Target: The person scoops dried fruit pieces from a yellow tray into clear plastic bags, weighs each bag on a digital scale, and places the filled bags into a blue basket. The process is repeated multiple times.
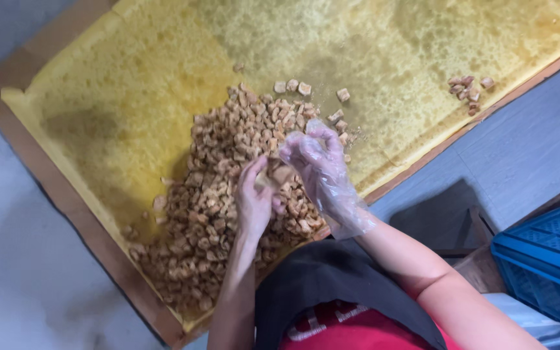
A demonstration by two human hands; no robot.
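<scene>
Both hands over the heap of fried pieces, tray lined with oily yellow paper.

We noted the left hand (253, 201), bare, and the right hand (322, 172), in a thin clear plastic glove, close together above the pile of small brown fried pieces (228, 194). The fingers were curled about a few pieces held between them. The pile lay on the near left part of the tray (66, 201). A few stray pieces (468, 87) sat well apart at the far right edge. We judged the pieces light, dry, crumbly and greasy, best scooped loosely from beneath. A blue crate (546, 259) stood at right.
</scene>
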